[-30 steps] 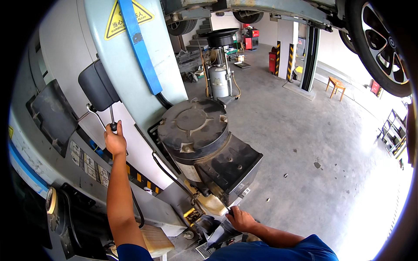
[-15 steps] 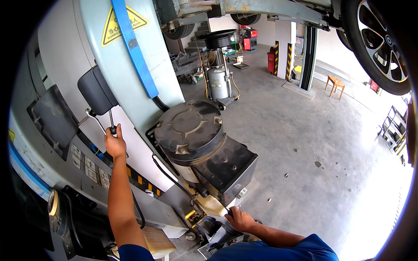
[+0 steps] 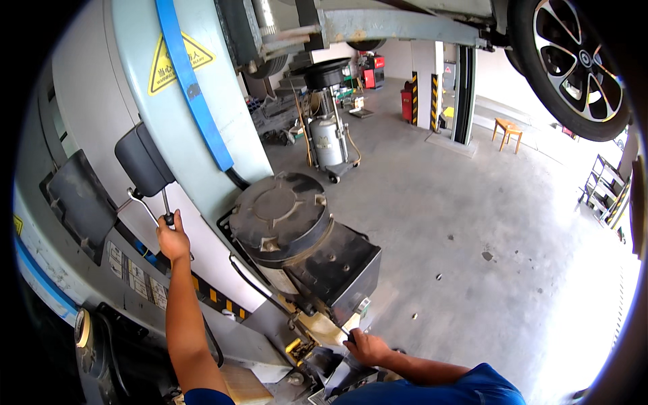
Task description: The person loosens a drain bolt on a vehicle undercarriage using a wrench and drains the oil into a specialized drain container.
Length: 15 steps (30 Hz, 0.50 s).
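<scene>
My left hand [image 3: 173, 240] is closed around a lever with a black knob [image 3: 168, 220], just below a black plastic cover [image 3: 143, 160] on the pale blue lift post [image 3: 196, 155]. A bent metal rod [image 3: 142, 204] runs down beside the lever and passes behind that hand. At the lower middle, my right hand [image 3: 368, 348] grips the black end of a thin lever by the lift's power unit. The unit has a round, dusty black motor cover [image 3: 275, 209] and a black box [image 3: 337, 270]. Part of the right lever is hidden by my fingers.
Overhead is a raised car, its wheel [image 3: 574, 64] at the upper right. An oil drainer [image 3: 331, 138] on casters stands beyond the post. Farther back are a wooden stool [image 3: 507, 128], a red cabinet [image 3: 408, 102] and a striped pillar [image 3: 426, 88]. Grey concrete floor [image 3: 418, 223] spreads rightward.
The view has shifted and turned slightly, so the post and power unit appear lower and farther left. Both hands keep their grips on the same levers.
</scene>
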Each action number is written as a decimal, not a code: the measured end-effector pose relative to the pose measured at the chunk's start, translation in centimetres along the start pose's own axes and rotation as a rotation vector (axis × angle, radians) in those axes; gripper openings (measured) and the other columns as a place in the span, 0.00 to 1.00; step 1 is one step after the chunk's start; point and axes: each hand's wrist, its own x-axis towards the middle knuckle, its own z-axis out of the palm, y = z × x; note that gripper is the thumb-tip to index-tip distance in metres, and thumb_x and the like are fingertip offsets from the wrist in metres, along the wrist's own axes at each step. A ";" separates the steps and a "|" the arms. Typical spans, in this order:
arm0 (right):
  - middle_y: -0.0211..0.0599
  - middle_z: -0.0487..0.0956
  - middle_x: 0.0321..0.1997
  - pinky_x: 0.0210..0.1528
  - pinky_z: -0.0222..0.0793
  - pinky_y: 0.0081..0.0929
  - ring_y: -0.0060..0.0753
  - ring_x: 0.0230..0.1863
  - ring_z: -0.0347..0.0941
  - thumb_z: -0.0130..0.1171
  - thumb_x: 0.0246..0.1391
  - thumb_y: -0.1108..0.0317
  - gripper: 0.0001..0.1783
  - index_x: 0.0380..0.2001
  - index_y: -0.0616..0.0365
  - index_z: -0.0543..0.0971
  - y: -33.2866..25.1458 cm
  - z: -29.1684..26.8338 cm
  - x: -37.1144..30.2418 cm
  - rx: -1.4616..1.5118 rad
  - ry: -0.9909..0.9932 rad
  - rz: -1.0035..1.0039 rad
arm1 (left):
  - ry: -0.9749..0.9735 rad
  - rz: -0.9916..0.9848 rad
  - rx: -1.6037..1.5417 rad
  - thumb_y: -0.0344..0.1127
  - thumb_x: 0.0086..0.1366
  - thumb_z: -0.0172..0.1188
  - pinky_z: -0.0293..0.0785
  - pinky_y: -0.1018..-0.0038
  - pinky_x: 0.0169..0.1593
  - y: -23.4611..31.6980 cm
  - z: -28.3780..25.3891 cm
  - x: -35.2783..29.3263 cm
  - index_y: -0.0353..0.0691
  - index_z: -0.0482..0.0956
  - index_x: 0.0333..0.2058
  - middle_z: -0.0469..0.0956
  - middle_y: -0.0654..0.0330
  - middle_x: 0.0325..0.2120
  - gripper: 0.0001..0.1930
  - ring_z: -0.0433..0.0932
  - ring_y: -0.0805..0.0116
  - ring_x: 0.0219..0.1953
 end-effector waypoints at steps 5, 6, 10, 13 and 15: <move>0.54 0.74 0.21 0.23 0.65 0.53 0.60 0.22 0.72 0.52 0.54 0.56 0.19 0.40 0.59 0.63 1.8 1.5 0.4 -0.028 0.195 -0.221 | 0.035 -0.025 -0.005 0.56 0.59 0.54 0.70 0.56 0.33 0.5 -0.3 -0.1 0.40 0.73 0.37 0.73 0.49 0.28 0.23 0.74 0.45 0.31; 0.55 0.75 0.22 0.25 0.66 0.54 0.61 0.23 0.72 0.51 0.55 0.55 0.19 0.39 0.57 0.63 1.8 1.5 0.3 -0.021 0.187 -0.233 | 0.025 -0.027 -0.009 0.56 0.59 0.54 0.69 0.55 0.33 0.3 -0.7 0.1 0.39 0.72 0.37 0.73 0.49 0.28 0.22 0.74 0.45 0.31; 0.51 0.73 0.25 0.26 0.64 0.48 0.55 0.24 0.70 0.51 0.56 0.62 0.12 0.36 0.59 0.66 2.4 1.6 0.9 0.020 0.202 -0.285 | 0.035 -0.034 -0.017 0.54 0.59 0.55 0.70 0.55 0.32 1.0 -0.1 -0.3 0.40 0.71 0.38 0.73 0.49 0.28 0.21 0.74 0.46 0.30; 0.51 0.71 0.23 0.25 0.63 0.48 0.55 0.22 0.68 0.49 0.57 0.62 0.11 0.35 0.59 0.66 2.3 2.1 0.4 0.032 0.222 -0.307 | 0.028 -0.038 -0.032 0.53 0.59 0.55 0.70 0.55 0.32 0.8 -0.6 0.0 0.40 0.71 0.37 0.73 0.50 0.29 0.20 0.75 0.45 0.30; 0.51 0.71 0.24 0.25 0.63 0.48 0.55 0.24 0.68 0.49 0.57 0.62 0.11 0.34 0.59 0.67 2.4 2.2 0.3 0.053 0.178 -0.264 | 0.017 -0.049 -0.027 0.53 0.59 0.55 0.70 0.55 0.32 0.9 -0.9 -0.1 0.40 0.71 0.37 0.73 0.50 0.29 0.20 0.75 0.45 0.31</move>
